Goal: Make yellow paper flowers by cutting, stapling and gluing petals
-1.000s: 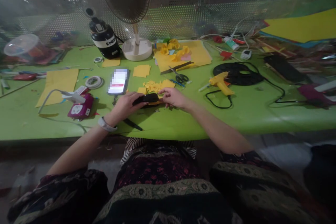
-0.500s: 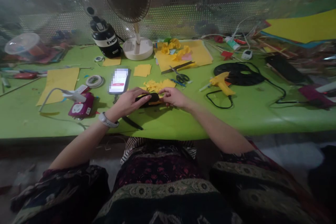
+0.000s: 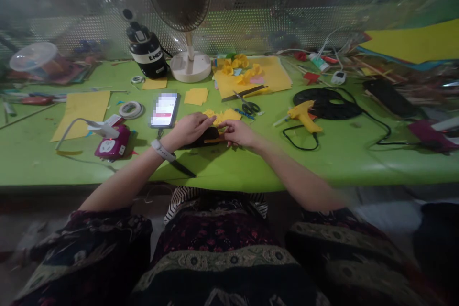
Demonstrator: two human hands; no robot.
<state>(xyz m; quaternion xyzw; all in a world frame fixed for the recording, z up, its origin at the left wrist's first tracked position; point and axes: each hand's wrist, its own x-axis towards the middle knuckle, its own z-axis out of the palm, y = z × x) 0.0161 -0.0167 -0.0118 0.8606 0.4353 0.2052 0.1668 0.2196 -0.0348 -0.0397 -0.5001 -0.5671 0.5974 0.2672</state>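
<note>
My left hand [image 3: 190, 129] lies over a dark, oblong object [image 3: 202, 139] near the table's front edge. Its fingers are stretched out and reach toward my right hand. What the dark object is, I cannot make out. At its right end my right hand [image 3: 237, 134] has thumb and fingers pinched together on a narrow strip of yellow paper [image 3: 212, 141], partly hidden. Just behind both hands lies a heap of cut, fringed yellow paper [image 3: 225, 115]. A black strap [image 3: 182, 168] lies in front of my left wrist.
A phone [image 3: 165, 110] with a lit screen lies behind my left hand. Scissors [image 3: 248, 105] and a yellow glue gun [image 3: 303, 114] with a cord lie to the right. A purple power socket [image 3: 113, 143], tape roll [image 3: 131, 110], black bottle [image 3: 146, 52] and fan [image 3: 190, 64] stand around.
My left hand has slid right and forward over the dark object, its fingers now closer to my right hand. My right hand has stayed nearly in place. The view has shifted slightly.
</note>
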